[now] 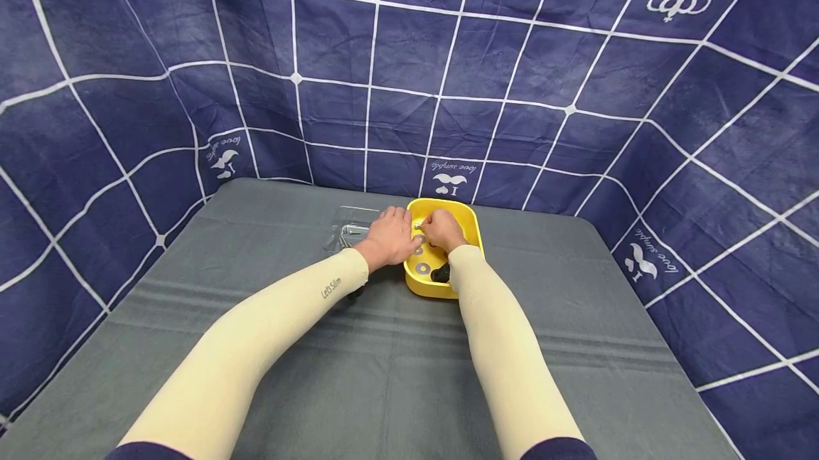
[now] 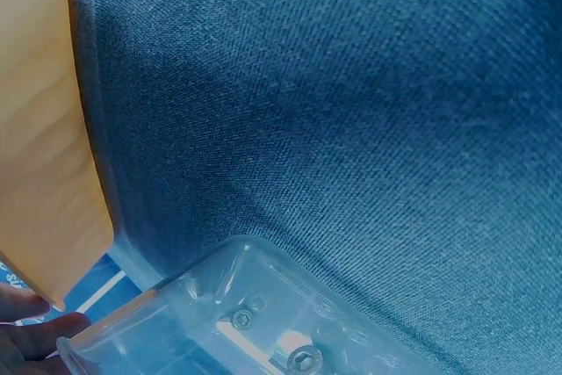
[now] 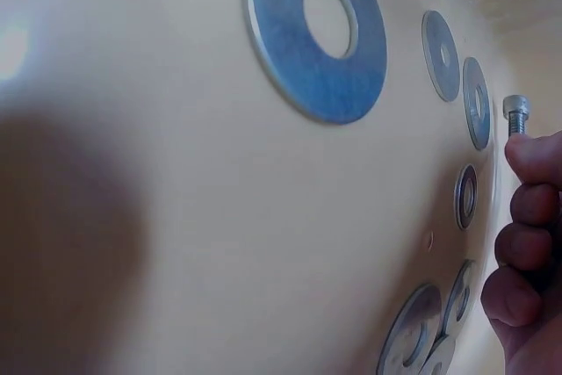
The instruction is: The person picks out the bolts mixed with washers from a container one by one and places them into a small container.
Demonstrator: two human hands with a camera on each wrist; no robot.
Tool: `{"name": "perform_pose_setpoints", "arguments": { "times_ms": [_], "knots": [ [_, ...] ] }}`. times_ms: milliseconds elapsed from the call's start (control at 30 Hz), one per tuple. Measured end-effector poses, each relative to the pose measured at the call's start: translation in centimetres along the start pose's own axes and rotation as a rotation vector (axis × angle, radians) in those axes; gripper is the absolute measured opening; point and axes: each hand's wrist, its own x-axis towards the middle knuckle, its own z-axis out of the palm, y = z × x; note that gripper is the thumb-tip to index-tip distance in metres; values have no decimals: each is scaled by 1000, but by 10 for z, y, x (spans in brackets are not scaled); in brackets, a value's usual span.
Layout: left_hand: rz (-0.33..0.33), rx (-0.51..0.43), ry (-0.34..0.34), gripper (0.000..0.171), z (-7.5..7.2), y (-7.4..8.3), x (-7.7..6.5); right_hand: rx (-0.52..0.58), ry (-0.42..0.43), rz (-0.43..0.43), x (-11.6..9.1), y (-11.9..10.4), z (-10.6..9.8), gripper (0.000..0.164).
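Note:
My right hand point(image 1: 443, 229) reaches down into a yellow bin point(image 1: 431, 291). In the right wrist view its thumb and finger pinch a small metal socket-head bolt point(image 3: 516, 113), head up, with the other fingers curled. Flat metal washers point(image 3: 360, 68) of differing sizes lie on the bin floor below that hand. At the bin's left side my left hand point(image 1: 392, 234) holds the wall, thumb over the rim and fingers outside. In the left wrist view its fingertips point(image 2: 48, 335) show between the bin and a clear plastic tray point(image 2: 246, 248), which has several metal pieces point(image 2: 306, 359) in it.
A black object point(image 1: 441, 273) lies in the near part of the bin, partly behind my right sleeve. Another dark thing point(image 1: 355, 292) shows under my left forearm. Grey cloth point(image 1: 397, 346) covers the table, and a blue checked curtain point(image 1: 409, 76) hangs behind it.

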Motion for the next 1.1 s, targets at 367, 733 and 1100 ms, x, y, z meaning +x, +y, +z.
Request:
{"name": "perform_pose_setpoints", "arguments": {
  "times_ms": [367, 733, 1100],
  "knots": [
    [-1, 6, -28, 66, -4, -3, 1, -54, 91, -73, -4, 2, -5, 24],
    [15, 13, -24, 69, -10, -9, -1, -24, 78, -100, -15, -4, -17, 20],
    [-8, 14, 9, 66, -17, -22, -4, -71, 98, -185, -11, -13, -27, 24]
  ]
}}
